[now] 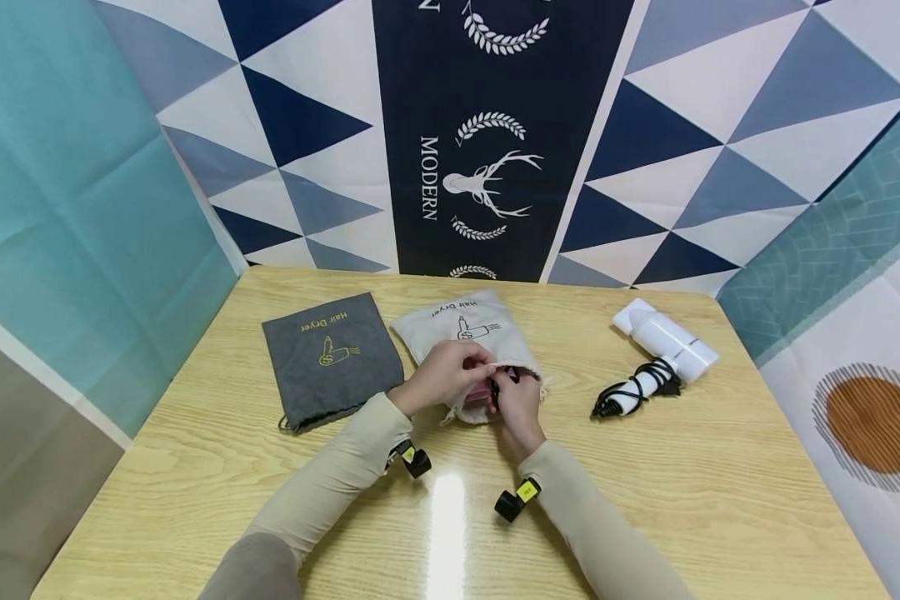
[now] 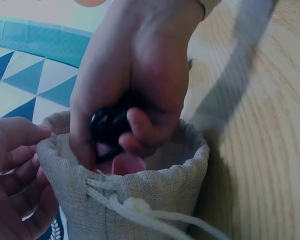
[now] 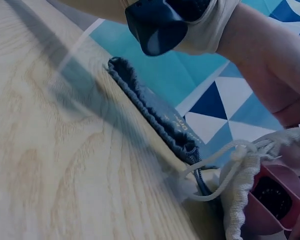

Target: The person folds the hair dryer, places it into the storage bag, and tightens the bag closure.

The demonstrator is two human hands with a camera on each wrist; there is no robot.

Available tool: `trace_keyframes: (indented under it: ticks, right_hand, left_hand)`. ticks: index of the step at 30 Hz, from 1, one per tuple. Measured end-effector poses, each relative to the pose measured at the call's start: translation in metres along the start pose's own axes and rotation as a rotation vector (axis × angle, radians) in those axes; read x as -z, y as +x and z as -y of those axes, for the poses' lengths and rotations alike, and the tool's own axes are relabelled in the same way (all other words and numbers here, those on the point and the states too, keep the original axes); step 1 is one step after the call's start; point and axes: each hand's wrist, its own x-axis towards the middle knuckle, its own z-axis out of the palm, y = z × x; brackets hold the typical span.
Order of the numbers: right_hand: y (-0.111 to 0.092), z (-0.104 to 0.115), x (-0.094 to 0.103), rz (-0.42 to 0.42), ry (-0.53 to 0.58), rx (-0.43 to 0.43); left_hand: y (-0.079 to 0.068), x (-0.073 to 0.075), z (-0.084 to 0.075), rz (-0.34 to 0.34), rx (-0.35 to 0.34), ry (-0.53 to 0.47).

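Observation:
A light drawstring bag (image 1: 506, 337) printed "Hair Dryer" lies on the table with its mouth toward me. My left hand (image 1: 444, 371) pinches the rim of its mouth at the left side. Reaching into the opening, my right hand (image 1: 521, 407) grips a bundled black cord (image 2: 109, 126). Inside the bag is a pink hair dryer (image 3: 282, 177) with a dark round grille, seen best in the right wrist view; most of it is hidden by the cloth. White drawstrings (image 2: 140, 212) hang from the bag's hem.
To the left lies a dark grey drawstring bag (image 1: 292, 350), flat, with the same kind of print in yellow. A white hair dryer (image 1: 663, 333) rests at the right, its black cord (image 1: 615, 396) wound round the handle. The wooden table (image 1: 195, 467) meets a patterned backdrop behind.

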Motion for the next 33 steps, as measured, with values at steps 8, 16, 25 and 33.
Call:
trace_keyframes:
  ticks: [8,16,25,33]
  right_hand:
    - [0.016,-0.006,-0.006,0.001,0.035,0.023]
    - [0.027,-0.008,-0.011,0.117,-0.028,-0.009]
    - [0.008,0.006,0.005,0.274,-0.628,0.145]
    - [-0.018,0.033,0.033,0.402,-0.848,0.306]
  left_hand:
    - [-0.003,-0.001,-0.002,0.069,-0.046,-0.027]
    - [-0.003,-0.001,0.004,0.061,0.010,-0.027]
    - [-0.003,-0.005,0.004,-0.006,0.080,-0.071]
    - [-0.005,-0.008,0.005,0.000,0.110,-0.076]
